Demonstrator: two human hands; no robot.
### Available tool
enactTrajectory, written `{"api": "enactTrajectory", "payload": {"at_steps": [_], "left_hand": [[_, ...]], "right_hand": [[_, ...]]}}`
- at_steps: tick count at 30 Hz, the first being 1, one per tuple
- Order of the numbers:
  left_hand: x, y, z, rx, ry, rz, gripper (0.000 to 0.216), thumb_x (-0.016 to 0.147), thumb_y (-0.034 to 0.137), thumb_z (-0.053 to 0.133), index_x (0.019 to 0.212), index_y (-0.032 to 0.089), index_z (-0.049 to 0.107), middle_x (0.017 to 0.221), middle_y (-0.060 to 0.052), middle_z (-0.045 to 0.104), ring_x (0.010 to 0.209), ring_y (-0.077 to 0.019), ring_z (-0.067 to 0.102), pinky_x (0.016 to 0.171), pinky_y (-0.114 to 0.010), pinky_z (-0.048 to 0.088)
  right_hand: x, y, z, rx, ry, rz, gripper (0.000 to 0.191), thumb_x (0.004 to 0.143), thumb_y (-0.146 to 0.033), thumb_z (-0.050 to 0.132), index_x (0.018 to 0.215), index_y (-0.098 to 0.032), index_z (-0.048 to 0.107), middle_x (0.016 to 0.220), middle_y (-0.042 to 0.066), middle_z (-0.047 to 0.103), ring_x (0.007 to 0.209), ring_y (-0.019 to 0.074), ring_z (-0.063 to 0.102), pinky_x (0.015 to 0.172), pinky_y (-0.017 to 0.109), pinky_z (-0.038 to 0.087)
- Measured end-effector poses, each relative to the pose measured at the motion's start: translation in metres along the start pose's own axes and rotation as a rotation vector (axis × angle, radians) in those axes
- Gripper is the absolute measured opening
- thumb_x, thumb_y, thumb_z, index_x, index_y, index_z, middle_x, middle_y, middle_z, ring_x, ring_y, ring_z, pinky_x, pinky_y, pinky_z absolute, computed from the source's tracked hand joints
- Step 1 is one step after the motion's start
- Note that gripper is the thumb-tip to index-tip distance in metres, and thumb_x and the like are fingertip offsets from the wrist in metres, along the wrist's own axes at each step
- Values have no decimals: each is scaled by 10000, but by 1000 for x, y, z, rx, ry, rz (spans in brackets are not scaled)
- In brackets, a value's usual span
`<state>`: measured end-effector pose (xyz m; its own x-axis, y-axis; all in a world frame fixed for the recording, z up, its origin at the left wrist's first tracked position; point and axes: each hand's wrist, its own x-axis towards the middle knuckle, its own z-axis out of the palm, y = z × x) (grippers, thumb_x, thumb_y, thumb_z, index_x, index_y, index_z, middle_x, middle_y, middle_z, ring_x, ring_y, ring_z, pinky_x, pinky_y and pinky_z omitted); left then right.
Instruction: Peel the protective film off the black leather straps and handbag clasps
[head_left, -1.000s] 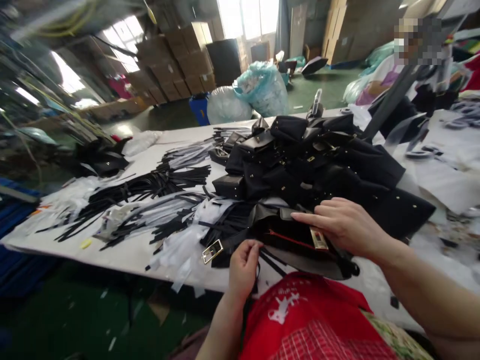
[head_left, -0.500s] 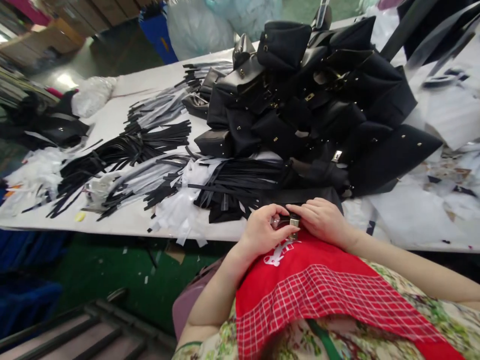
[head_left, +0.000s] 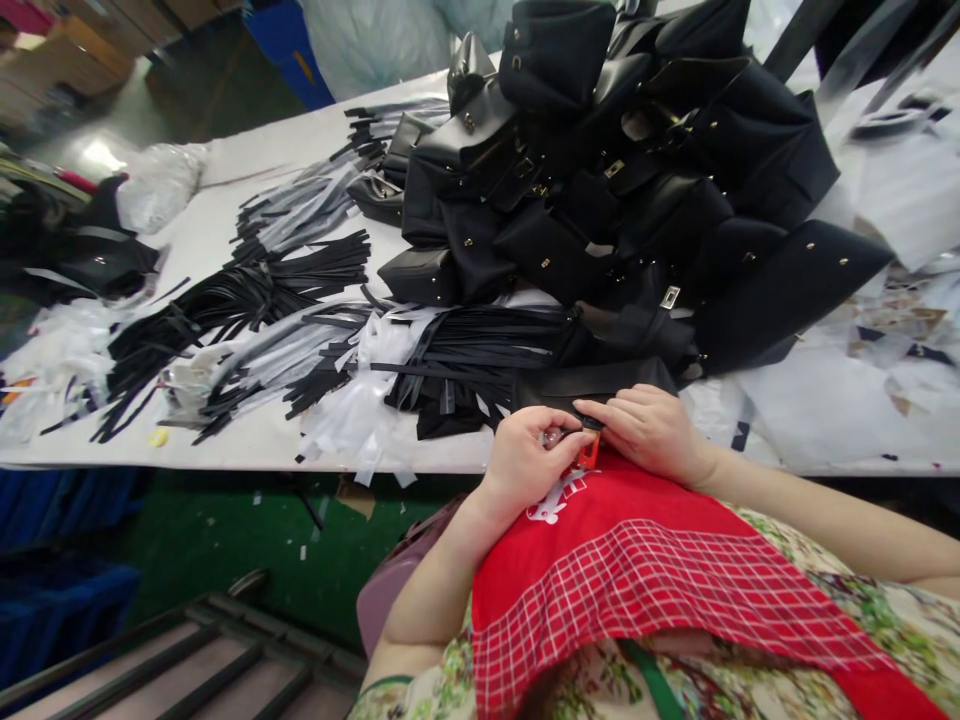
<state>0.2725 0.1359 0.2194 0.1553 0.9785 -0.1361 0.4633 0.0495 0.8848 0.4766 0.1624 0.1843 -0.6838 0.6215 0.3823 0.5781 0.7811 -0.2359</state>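
Observation:
Close to the red apron, my left hand [head_left: 531, 455] pinches a small shiny metal clasp [head_left: 590, 448] between thumb and fingers. The clasp sits at the end of a black strap and looks red now, apparently mirroring the apron. Something small and clear [head_left: 553, 438] shows within the curl of my left fingers; its kind is unclear. My right hand [head_left: 651, 432] is closed at the strap's other side, its index finger and thumb meeting the black piece by the clasp. Just beyond both hands lies a black bag [head_left: 596, 383], partly covered by them.
A heap of black handbags [head_left: 570, 210] with gold fittings fills the table's middle. Bundles of black straps [head_left: 262, 295] and white wrapping scraps [head_left: 360, 420] lie to the left. White sheets [head_left: 817, 420] lie at right. The white table's front edge [head_left: 247, 465] runs before me.
The view has shifted slightly, so the bag heap appears higher. The clasp has tilted and its face turned from silvery gold to red. Both hands keep their hold.

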Motion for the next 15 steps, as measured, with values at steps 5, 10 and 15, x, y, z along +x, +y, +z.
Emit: {"api": "enactTrajectory", "payload": {"at_steps": [5,10,15], "left_hand": [[1,1,-1,-65,-28,-142,194,721,356,775,760,167,753,631,-8,682,540,-115,535,536,-235,423],[2,3,-3,-81,-49,-190,172,688,321,796,725,160,748,631,-2,678,544,-107,528,538,-230,409],[6,3,-7,-10,-145,-198,155,704,322,789,684,172,752,650,1,707,582,-116,575,585,-238,431]], "right_hand": [[2,-3,-2,-42,-19,-28,280,980,-194,447,1133,-131,672,668,15,649,632,128,545,624,295,330],[1,-5,-1,-87,-34,-50,294,992,-197,429,1126,-134,682,662,14,650,634,129,537,632,300,326],[-1,-6,1,-77,-54,-88,289,987,-193,442,1135,-134,683,655,12,647,627,134,533,625,307,308]]}}
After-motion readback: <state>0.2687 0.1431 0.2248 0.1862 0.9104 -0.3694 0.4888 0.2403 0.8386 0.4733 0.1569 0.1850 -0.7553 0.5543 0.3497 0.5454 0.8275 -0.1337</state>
